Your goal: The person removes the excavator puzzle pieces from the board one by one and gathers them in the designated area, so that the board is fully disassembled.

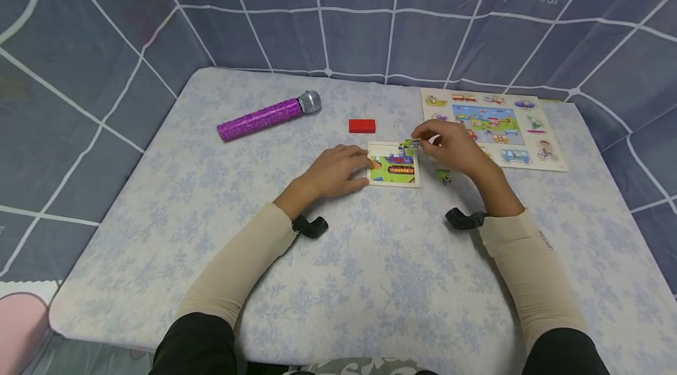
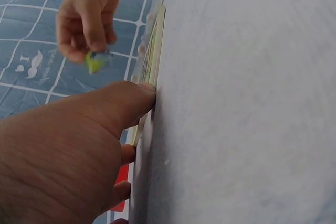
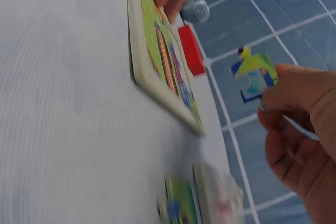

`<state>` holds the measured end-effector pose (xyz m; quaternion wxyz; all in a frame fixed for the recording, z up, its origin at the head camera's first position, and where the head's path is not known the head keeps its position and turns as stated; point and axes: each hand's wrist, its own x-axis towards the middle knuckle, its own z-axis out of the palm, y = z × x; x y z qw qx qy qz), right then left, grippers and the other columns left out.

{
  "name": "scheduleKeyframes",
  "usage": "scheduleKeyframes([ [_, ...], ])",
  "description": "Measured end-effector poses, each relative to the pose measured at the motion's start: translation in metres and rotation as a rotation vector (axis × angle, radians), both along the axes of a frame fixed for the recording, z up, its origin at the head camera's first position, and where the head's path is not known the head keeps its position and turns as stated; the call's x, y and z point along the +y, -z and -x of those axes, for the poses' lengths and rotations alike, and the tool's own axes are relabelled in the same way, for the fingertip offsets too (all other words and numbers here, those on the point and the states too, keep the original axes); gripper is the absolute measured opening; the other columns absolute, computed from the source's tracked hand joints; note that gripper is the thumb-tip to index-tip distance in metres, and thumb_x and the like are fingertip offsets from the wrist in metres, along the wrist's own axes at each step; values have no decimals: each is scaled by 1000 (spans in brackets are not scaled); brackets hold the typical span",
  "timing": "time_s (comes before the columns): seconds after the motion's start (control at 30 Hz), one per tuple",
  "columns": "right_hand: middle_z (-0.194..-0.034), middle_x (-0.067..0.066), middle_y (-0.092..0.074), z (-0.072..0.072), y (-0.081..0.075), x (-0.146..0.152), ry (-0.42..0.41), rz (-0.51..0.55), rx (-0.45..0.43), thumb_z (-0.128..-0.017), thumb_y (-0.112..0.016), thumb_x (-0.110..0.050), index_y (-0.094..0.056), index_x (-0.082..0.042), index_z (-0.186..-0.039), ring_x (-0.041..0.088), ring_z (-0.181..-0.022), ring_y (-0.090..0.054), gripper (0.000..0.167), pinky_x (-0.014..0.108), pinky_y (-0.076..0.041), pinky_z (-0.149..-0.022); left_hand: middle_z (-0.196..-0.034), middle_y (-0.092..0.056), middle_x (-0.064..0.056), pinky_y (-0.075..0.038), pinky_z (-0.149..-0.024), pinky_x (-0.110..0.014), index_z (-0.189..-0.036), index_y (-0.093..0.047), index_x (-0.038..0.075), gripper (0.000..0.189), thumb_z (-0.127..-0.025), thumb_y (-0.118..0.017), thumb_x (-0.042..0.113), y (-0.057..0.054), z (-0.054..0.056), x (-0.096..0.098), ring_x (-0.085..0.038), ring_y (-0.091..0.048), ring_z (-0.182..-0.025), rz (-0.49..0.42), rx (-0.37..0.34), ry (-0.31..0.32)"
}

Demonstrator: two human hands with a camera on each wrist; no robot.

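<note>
My left hand [image 1: 335, 170] rests at the left side of a small jigsaw puzzle [image 1: 394, 185] in a pale wooden frame. Its thumb touches the near left corner and a fingertip lies on the picture, which shows a train on green. My right hand [image 1: 446, 143] pinches a jigsaw piece [image 3: 254, 74] between thumb and forefinger. This green, blue and yellow piece is held above the frame's far right corner, apart from it in the right wrist view. Beside the frame's right edge a loose green puzzle piece [image 1: 443, 176] lies on the table, under my right wrist.
A red block [image 1: 362, 126] lies just beyond the frame. Farther left is a glittery purple microphone [image 1: 264, 119]. A large vehicle picture board [image 1: 545, 157] lies at the back right, partly behind my right hand. Grey-blue checked cloth [image 1: 354, 40] hangs behind the table [image 1: 370, 281].
</note>
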<state>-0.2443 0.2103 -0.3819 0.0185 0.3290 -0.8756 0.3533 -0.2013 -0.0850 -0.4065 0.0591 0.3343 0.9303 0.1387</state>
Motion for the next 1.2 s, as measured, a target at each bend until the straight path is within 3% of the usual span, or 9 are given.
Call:
scheduleKeyframes([
  [0.23,-108,10,-68,-26,-4,62,138,-32,-231,-98,-64,-1,-71,-5,-111,15,-90,-60,15,22,-48,-74,-150,-49,-6,-37,-108,-47,-137,-63,23,40,-100,-63,39,0,1,0,-29,-43,-137,-1,2,1],
  [0.37,-112,12,-66,-40,-2,92,223,-29,-322,-99,-66,-5,-69,-3,-117,12,-88,-61,18,23,-50,-70,-150,-49,-6,-37,-108,-47,-137,-63,23,40,-100,-63,39,2,2,1,-29,-43,-137,0,8,7],
  [0.5,-108,13,-66,-44,6,109,262,-50,-378,-99,-66,-9,-66,-1,-119,13,-85,-61,21,25,-50,-68,-150,-49,-6,-37,-108,-47,-138,-63,23,41,-100,-62,39,3,2,0,-29,-43,-137,6,5,1],
  [0.6,-98,11,-66,-43,15,111,267,-79,-380,-99,-67,-11,-67,0,-115,15,-78,-59,20,25,-47,-64,-149,-49,-6,-37,-108,-47,-138,-63,23,41,-100,-63,39,3,2,0,-29,-43,-137,3,3,-4],
  [0.77,-87,8,-66,-42,24,109,244,-124,-280,-96,-68,-5,-70,0,-106,14,-72,-56,11,22,-45,-62,-149,-49,-7,-37,-108,-47,-138,-63,23,41,-100,-63,38,1,1,1,-29,-43,-137,-8,1,2],
  [0.9,-86,8,-66,-42,25,109,213,-138,-218,-96,-68,-2,-71,0,-105,12,-72,-55,10,20,-43,-63,-150,-49,-7,-37,-108,-48,-137,-63,22,41,-100,-63,38,1,1,2,-30,-42,-137,-10,1,3],
  [1.2,-93,8,-67,-42,22,104,183,-190,-188,-98,-65,-3,-71,0,-109,16,-79,-58,12,21,-44,-69,-149,-49,-7,-38,-108,-48,-137,-63,22,40,-100,-63,37,1,0,0,-30,-43,-136,-8,3,-4],
])
